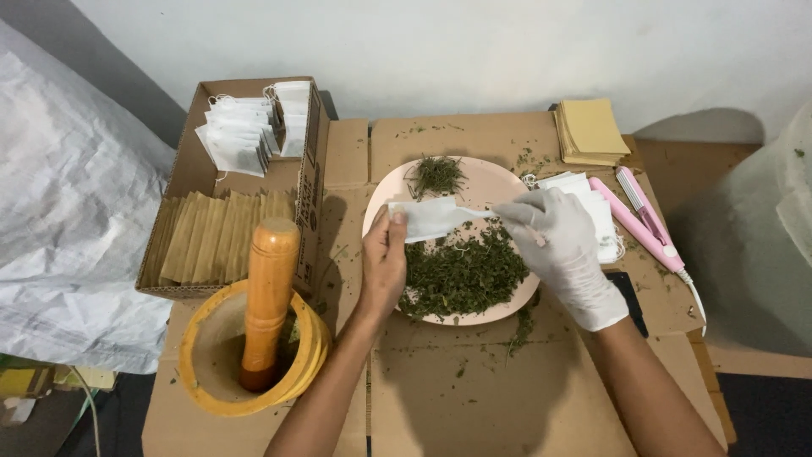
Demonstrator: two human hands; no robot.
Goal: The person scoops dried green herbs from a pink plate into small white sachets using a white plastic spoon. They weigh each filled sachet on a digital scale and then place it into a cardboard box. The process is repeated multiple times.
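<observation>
My bare left hand [382, 258] pinches one end of a small white filter bag [433, 218] and holds it over a pale pink plate [499, 176]. My right hand [565, 245], in a white glove, has its fingertips at the bag's other end, pinching something small that I cannot make out. On the plate lies a big heap of dried green herbs [465, 275], with a smaller tuft [437, 175] at the far rim. A stack of white bags [599, 211] sits just right of the plate.
A yellow mortar [211, 372] with a wooden pestle [267, 296] stands front left. A cardboard box [313, 182] holds white bags and tan envelopes. Tan envelopes [590, 129] lie at the back right, a pink heat sealer [644, 222] at the right, and white sacks on both sides.
</observation>
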